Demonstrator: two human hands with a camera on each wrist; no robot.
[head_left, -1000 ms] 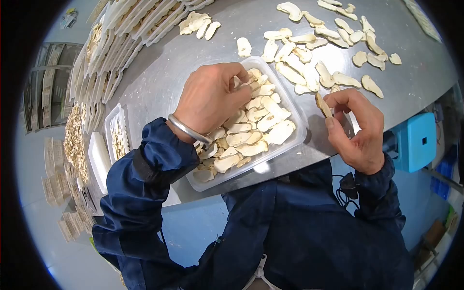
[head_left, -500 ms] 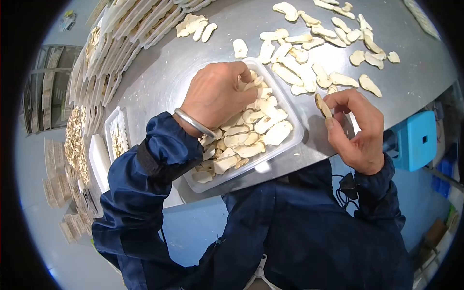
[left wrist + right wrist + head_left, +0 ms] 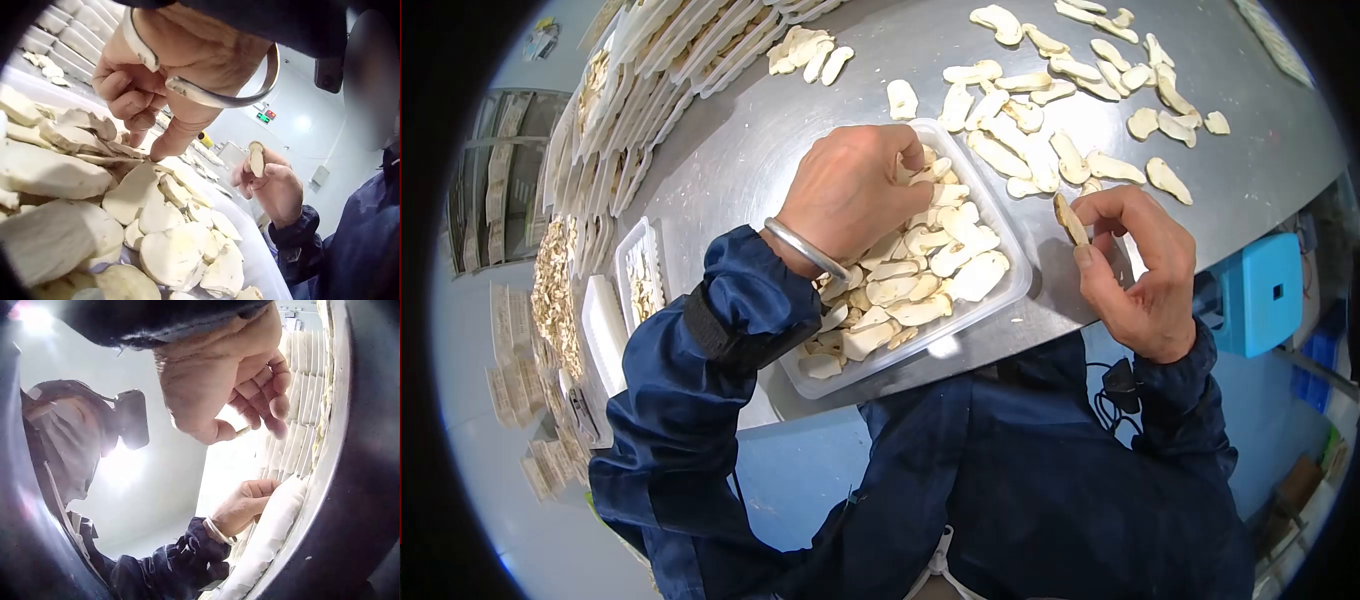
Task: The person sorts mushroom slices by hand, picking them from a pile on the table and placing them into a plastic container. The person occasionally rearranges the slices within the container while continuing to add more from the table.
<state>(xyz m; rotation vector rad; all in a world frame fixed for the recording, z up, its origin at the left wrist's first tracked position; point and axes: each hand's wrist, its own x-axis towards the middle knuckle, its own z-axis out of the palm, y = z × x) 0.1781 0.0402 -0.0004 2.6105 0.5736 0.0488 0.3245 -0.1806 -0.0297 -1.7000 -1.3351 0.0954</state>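
Note:
A clear plastic tray point(image 3: 1017, 262) holds many pale mushroom slices point(image 3: 980, 276). Over its far part is my left hand point(image 3: 850, 190), a metal bangle round the wrist. Seen in the left wrist view, the left hand point(image 3: 169, 81) pinches the edge of a slice point(image 3: 128, 149) among the others, thumb against fingers. To the right of the tray, above the table edge, my right hand point(image 3: 1140, 265) holds one slice point(image 3: 1070, 220) upright between thumb and forefinger. That slice point(image 3: 257, 159) shows its cut face in the left wrist view; in the right wrist view, fingers partly hide it.
Loose slices point(image 3: 1115, 168) are scattered on the metal table point(image 3: 1250, 160) beyond and right of the tray. Stacked white trays point(image 3: 665, 70) stand at the back left, with smaller white trays point(image 3: 603, 330) below them. A blue stool point(image 3: 1268, 295) is beside the table at right.
My left hand has shifted slightly right over the tray, towards its far right side. The right hand keeps its slice in nearly the same place.

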